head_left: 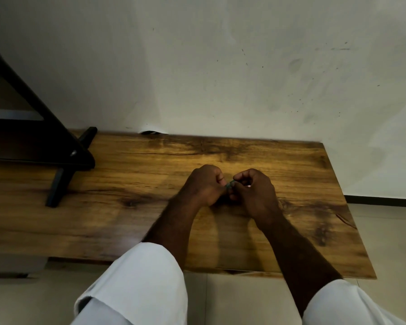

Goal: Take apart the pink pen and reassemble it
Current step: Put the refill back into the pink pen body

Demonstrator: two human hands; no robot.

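Note:
My left hand (pixel 203 185) and my right hand (pixel 252 191) meet knuckle to knuckle over the middle of the wooden table (pixel 127 207). Both are curled shut around a small object, the pen (pixel 230 184), held between them. Only a short greyish-green bit of it shows between the fingertips; its pink colour and the rest of its body are hidden inside my fists. The hands hover just above, or rest lightly on, the tabletop.
A dark metal stand (pixel 63 160) with a black foot occupies the table's left part. A pale wall (pixel 220 66) runs directly behind the table. The table's right edge ends near a tiled floor (pixel 389 231). White sleeves (pixel 138 277) cover my upper forearms.

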